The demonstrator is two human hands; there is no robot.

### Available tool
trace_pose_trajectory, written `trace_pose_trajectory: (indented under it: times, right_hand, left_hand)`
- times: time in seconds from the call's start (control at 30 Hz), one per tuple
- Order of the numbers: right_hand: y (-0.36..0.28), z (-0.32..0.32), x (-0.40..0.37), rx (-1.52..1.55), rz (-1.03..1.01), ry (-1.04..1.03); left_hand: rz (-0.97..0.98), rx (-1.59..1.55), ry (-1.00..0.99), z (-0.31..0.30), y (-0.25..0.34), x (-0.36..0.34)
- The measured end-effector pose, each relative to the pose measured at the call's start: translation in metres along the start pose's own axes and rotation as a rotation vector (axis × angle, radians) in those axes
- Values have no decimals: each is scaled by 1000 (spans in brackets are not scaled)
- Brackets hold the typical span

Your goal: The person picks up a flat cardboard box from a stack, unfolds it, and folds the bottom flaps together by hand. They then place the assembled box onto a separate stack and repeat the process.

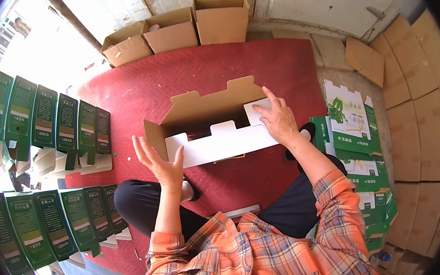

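An open cardboard box (223, 144), white on the near flap and brown inside, stands between my two hands above the red mat. My left hand (160, 162) is at the box's left end, fingers spread, palm toward the box and holding nothing. At the right end, my right hand (277, 118) rests on a white end flap (254, 114), with the thumb and fingers apart. The far brown flap (216, 100) with its tabs stands up. The box's lower part is mostly hidden behind the white flap.
Green printed cartons (43, 120) stand in two rows at the left. Flat green and white cartons (354, 124) lie stacked at the right. Three open brown boxes (170, 36) line the mat's far edge (180, 56). Brown cardboard (423, 128) is stacked at the far right.
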State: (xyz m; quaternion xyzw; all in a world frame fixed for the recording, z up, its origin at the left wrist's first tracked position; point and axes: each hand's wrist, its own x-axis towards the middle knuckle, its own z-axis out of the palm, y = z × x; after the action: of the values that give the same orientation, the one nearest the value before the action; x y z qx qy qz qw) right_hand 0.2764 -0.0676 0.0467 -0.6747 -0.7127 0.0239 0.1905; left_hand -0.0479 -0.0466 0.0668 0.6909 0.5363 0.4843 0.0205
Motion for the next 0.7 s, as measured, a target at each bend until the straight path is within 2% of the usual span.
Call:
trace_pose_trajectory:
  times: [0.03, 0.1, 0.13, 0.17, 0.27, 0.3, 0.4, 0.43, 0.5, 0.57, 0.63, 0.7]
  right_hand:
    - [-3, -1, 1, -18, 10, 10]
    - [-8, -6, 2, 6, 35, 11]
    - [-8, -8, 3, 28, 58, 15]
    - [-8, -8, 4, 28, 59, 16]
    - [-6, -6, 1, 144, 80, 72]
    - [-7, -4, 1, 205, 93, 119]
    - [-9, -8, 3, 241, 72, 163]
    - [-10, -10, 3, 216, 42, 162]
    - [-7, -12, 3, 214, 30, 131]
    - [-4, -11, 1, 213, 20, 100]
    - [-3, -9, 1, 225, -23, 118]
    - [-4, -10, 0, 217, -25, 107]
  left_hand:
    - [0, 2, -2, 3, -8, -3]
    - [-270, -394, -212, 12, -24, -10]
    - [-124, -228, -285, 10, -25, -11]
    - [-166, -348, -284, 15, -25, -17]
    - [104, -4, -435, 17, -23, -14]
    - [103, -6, -436, 19, -26, -14]
    - [-230, -263, -346, 22, -30, -11]
    - [-233, -262, -349, 22, -29, -7]
    - [-404, -429, -369, 20, -31, 3]
    - [-372, -389, -403, 20, -33, 7]
    - [-85, 17, -552, 22, -35, 6]
    - [-94, -29, -498, 23, -37, 2]
